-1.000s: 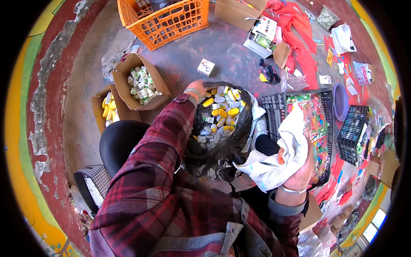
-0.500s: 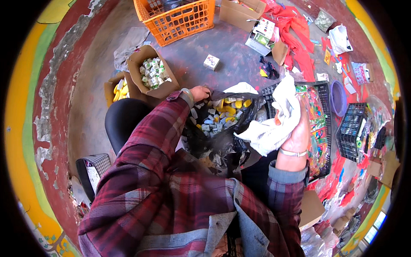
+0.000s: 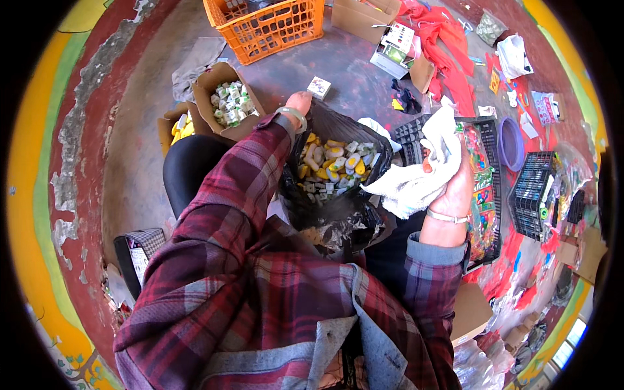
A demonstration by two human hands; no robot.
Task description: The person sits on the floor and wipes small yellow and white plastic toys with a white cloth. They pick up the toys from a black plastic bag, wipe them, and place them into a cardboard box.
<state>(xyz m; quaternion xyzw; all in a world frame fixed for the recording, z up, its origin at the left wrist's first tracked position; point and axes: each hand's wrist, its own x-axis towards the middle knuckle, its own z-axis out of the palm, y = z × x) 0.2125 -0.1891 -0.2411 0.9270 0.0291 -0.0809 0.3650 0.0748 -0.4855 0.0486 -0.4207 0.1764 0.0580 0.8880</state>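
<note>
My left hand is closed on the far left edge of a black plastic bag and pulls it up and taut. Small yellow and pale grey plastic pieces lie heaped in the bag, which gapes between my knees. Bunched in my right hand is a white cloth, hanging over the bag's right side; it hides most of those fingers. Just beyond my left hand, a small white box rests on the floor.
On the left stand a carton of white-and-green pieces and a smaller carton of yellow ones. An orange crate is at the back. To the right are a black crate with colourful packets, a purple basin and a dark basket.
My left hand has moved up and away, stretching the bag's edge with it. More of the heap inside shows. My right hand still holds the cloth, with little movement.
</note>
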